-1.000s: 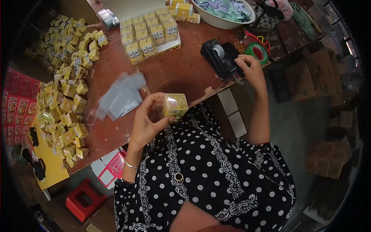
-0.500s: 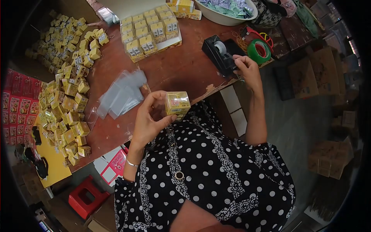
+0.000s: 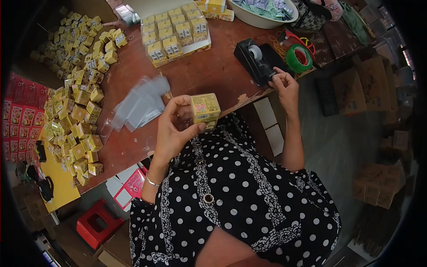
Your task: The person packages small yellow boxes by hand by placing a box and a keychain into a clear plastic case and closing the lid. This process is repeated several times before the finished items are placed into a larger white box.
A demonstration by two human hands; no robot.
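Observation:
My left hand (image 3: 174, 129) is closed around a small yellow box (image 3: 205, 107) with printed sides and a shiny clear covering. The hand holds it in front of my body, near the table edge. My right hand (image 3: 286, 89) pinches at the front end of a black tape dispenser (image 3: 253, 62), thumb and fingers together on the end of the clear tape; the strip itself barely shows. A roll of tape (image 3: 255, 52) sits inside the dispenser. Left of my left hand, clear plastic sleeves (image 3: 141, 107) lie in a loose stack on the table.
Many small yellow boxes (image 3: 80, 129) are heaped along the table's left side. A display carton (image 3: 171, 61) holds rows of them. Green tape (image 3: 299, 58), red-handled scissors (image 3: 307, 42) and a basin (image 3: 267, 21) of packets stand at right. A red stool (image 3: 95, 224) is below the table (image 3: 209, 71).
My right hand has moved slightly down and closer to the dispenser's front end. The box in my left hand has tilted and risen a little. The whole view has shifted slightly.

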